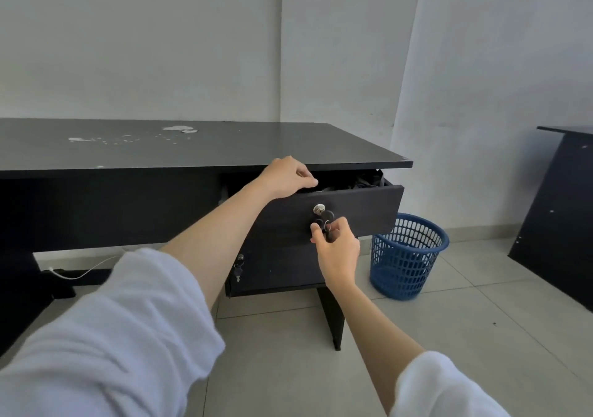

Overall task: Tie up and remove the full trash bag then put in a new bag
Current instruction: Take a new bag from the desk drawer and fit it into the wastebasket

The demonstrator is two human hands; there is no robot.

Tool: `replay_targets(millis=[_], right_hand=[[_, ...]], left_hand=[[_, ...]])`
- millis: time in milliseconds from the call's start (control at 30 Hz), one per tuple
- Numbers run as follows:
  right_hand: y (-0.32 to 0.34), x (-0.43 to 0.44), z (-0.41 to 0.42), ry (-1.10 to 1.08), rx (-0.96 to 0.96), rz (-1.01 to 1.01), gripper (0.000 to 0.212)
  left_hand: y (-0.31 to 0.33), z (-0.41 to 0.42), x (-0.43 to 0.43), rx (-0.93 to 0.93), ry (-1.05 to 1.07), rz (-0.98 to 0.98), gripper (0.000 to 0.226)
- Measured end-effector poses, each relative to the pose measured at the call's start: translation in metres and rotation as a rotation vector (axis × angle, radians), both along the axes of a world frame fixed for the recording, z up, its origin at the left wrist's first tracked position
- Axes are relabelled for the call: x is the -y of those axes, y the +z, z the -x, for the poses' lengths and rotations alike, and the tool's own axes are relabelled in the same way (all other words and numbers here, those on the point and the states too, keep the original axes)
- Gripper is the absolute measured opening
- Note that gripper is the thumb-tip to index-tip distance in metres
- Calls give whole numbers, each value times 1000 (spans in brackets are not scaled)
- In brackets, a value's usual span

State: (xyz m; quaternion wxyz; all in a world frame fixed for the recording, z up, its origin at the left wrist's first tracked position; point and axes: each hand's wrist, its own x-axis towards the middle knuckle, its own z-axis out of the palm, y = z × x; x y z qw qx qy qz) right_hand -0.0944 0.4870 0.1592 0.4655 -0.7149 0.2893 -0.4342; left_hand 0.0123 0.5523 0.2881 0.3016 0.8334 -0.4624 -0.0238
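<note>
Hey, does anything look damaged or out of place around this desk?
The desk top has white patches near its back edge, as if the dark finish had peeled. Crumpled black material sticks up from the open drawer, and the blue basket beside it has no bag over its rim.

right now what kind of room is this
Probably an office: a long black desk, its open drawer with keys in the lock, a blue plastic mesh wastebasket on pale floor tiles.

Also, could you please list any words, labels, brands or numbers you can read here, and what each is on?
None can be read. The desk top bears only white scuffs, and the drawer lock, keys and blue wastebasket show no legible marking.
</note>
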Motion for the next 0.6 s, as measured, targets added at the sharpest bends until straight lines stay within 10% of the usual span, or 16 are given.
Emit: replay_targets(millis=[300, 600], right_hand=[[-6, 25, 7, 116, -111, 243, 30], [-9, 25, 5, 137, -69, 229, 31]], left_hand=[[0, 4, 64, -294, -11, -299, 67], [1, -22, 14, -276, 234, -453, 46]])
